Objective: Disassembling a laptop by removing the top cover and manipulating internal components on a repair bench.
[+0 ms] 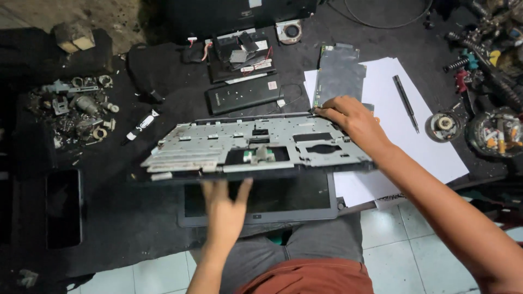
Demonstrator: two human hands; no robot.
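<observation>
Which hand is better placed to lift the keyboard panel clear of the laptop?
Probably left: left hand sits under the keyboard panel near its middle; right hand only grips the far right corner.

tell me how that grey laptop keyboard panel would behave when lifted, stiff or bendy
The keyboard panel is probably fairly stiff: it spans flat between the left hand beneath and the right hand on its far corner. Being thin and full of cutouts, it likely flexes if twisted. It seems light, resting on fingertips.

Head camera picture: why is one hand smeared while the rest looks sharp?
In the head view the left hand is motion-blurred under the grey laptop panel; the right hand on its far edge is sharp; white paper is bright, the left side dark.
</observation>
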